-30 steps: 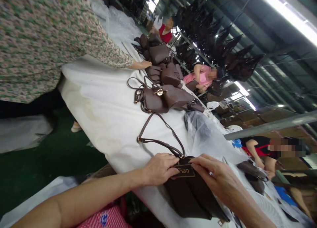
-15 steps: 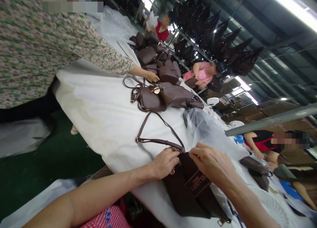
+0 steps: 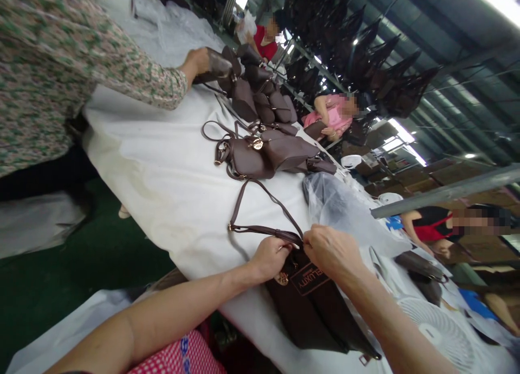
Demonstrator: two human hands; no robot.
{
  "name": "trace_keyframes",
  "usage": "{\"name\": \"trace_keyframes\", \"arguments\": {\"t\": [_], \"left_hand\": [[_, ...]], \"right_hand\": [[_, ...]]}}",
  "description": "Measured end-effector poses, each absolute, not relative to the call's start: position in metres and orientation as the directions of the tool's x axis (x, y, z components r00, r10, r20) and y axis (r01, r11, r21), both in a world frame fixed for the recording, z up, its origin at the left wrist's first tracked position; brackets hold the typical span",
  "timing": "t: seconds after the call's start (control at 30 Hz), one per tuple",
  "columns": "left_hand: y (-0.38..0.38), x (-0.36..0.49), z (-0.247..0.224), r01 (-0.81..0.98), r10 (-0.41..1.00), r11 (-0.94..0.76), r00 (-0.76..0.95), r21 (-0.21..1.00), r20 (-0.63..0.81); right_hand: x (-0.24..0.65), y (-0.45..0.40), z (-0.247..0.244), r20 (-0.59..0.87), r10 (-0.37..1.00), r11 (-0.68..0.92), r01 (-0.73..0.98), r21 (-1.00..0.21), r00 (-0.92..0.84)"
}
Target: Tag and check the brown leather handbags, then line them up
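Observation:
A dark brown handbag (image 3: 312, 320) lies in front of me on the white cloth, a lettered patch (image 3: 312, 279) on its face. With closed fingers, my left hand (image 3: 271, 259) grips the bag's top edge, close to the base of the strap. A gold charm (image 3: 281, 279) hangs just below those fingers. My right hand (image 3: 333, 250) is closed on the same edge, a short way to the right. The thin brown strap (image 3: 260, 231) loops away across the cloth beyond both hands. My fingers hide the exact spot they pinch.
More brown bags (image 3: 280, 149) are heaped farther up the white-covered table (image 3: 162, 163). Clear plastic (image 3: 345, 209) lies right of the strap, and a white fan (image 3: 436, 330) stands at lower right. A co-worker's sleeve (image 3: 134, 65) reaches in from the left; other people work across the table.
My hands stay at the bag's top edge, the right one shifted slightly left. The bag's patch has turned more into view. The co-worker's hand moved left and now holds a dark bag.

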State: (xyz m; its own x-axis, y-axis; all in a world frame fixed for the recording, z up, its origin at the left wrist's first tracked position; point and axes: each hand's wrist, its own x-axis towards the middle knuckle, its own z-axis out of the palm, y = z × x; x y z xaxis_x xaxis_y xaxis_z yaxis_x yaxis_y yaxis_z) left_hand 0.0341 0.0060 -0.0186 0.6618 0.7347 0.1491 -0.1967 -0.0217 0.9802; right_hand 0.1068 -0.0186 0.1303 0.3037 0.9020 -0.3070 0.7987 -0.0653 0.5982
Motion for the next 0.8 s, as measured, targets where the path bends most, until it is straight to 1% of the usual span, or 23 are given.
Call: {"name": "trace_keyframes", "arguments": {"t": [0.1, 0.23, 0.33, 0.4, 0.47, 0.5, 0.57, 0.63, 0.7, 0.77, 0.8], "left_hand": [[0.007, 0.041, -0.019, -0.291, 0.761, 0.134, 0.643, 0.947, 0.089], [0.006, 0.053, -0.017, -0.339, 0.763, 0.336, 0.645, 0.879, -0.043], [0.004, 0.059, -0.016, -0.343, 0.762, 0.391, 0.641, 0.854, -0.091], [0.005, 0.060, -0.016, -0.308, 0.761, 0.380, 0.640, 0.872, -0.106], [0.008, 0.056, -0.015, -0.246, 0.755, 0.310, 0.650, 0.918, -0.081], [0.011, 0.053, -0.014, -0.211, 0.749, 0.244, 0.661, 0.947, -0.045], [0.019, 0.044, -0.012, -0.122, 0.705, 0.065, 0.708, 0.990, 0.041], [0.030, 0.030, -0.010, 0.007, 0.613, -0.130, 0.786, 0.991, 0.075], [0.040, 0.013, -0.008, 0.111, 0.533, -0.261, 0.844, 0.959, 0.047], [0.048, -0.006, -0.004, 0.151, 0.477, -0.312, 0.879, 0.938, 0.017], [0.050, -0.016, -0.001, 0.152, 0.460, -0.321, 0.888, 0.935, 0.014]], "right_hand": [[0.108, -0.018, 0.127, -0.297, 0.900, -0.103, 0.817, 0.568, 0.320], [0.117, -0.020, 0.128, -0.301, 0.897, -0.140, 0.853, 0.503, 0.324], [0.124, -0.020, 0.127, -0.298, 0.904, -0.136, 0.866, 0.481, 0.307], [0.128, -0.021, 0.125, -0.298, 0.911, -0.132, 0.885, 0.447, 0.286], [0.130, -0.023, 0.123, -0.292, 0.927, -0.113, 0.919, 0.378, 0.234], [0.130, -0.025, 0.123, -0.272, 0.941, -0.099, 0.934, 0.342, 0.199], [0.128, -0.029, 0.125, -0.201, 0.970, -0.075, 0.951, 0.299, 0.140], [0.122, -0.035, 0.128, -0.145, 0.983, -0.066, 0.955, 0.290, 0.112], [0.113, -0.041, 0.130, -0.168, 0.981, -0.046, 0.963, 0.265, 0.093], [0.105, -0.044, 0.129, -0.226, 0.972, -0.005, 0.972, 0.235, 0.060], [0.102, -0.044, 0.127, -0.248, 0.967, 0.005, 0.969, 0.246, 0.058]]}}
